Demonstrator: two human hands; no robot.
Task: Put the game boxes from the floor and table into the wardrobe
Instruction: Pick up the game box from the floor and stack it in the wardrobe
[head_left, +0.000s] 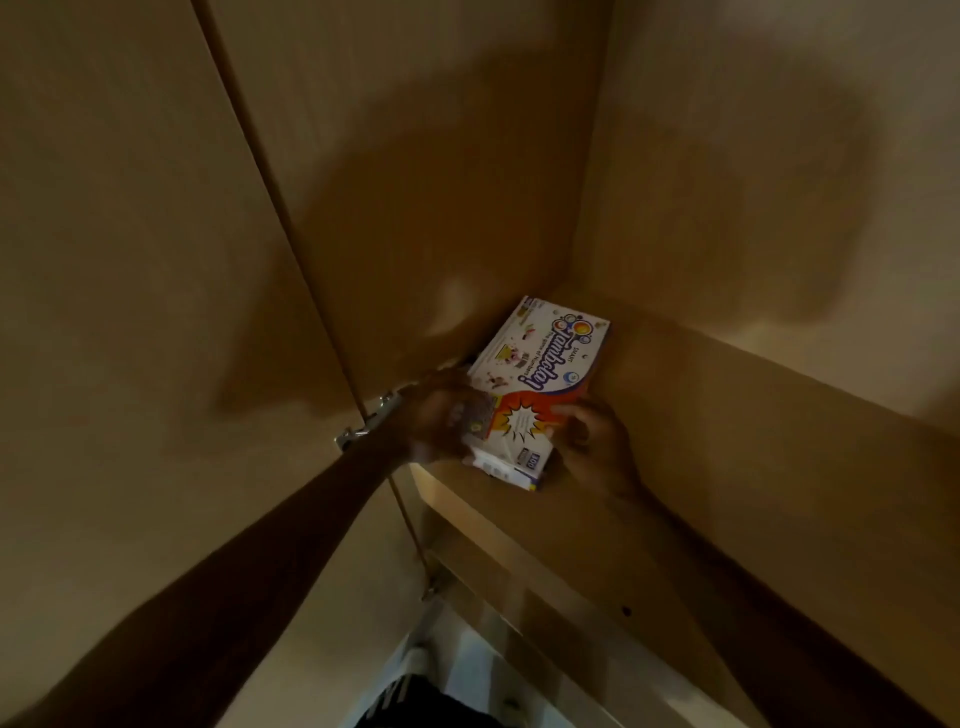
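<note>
- Risk: the game box (540, 371) sits at centre frame on the wardrobe shelf (519, 525) with its near end close to the shelf's front lip. If let go now it could tip forward off the edge, judging by the overhang-looking white end at its lower side.
- Risk: the box lies skewed against the inner corner, so a push could jam its far corner on the back wall.
- Risk: the left forearm is close to the door hinge (369, 421), centre-left. Pulling back could snag on it.
- Dim light, hard to judge the seating.
- Right hand (589, 447): fingers (569, 415) curled tight over the box's near-right corner, gripping it, tips on the orange print.
- Left hand (439, 418): blurred and dark, on the box's near-left edge, touching it. Cannot tell whether it is curled round or flat.
</note>
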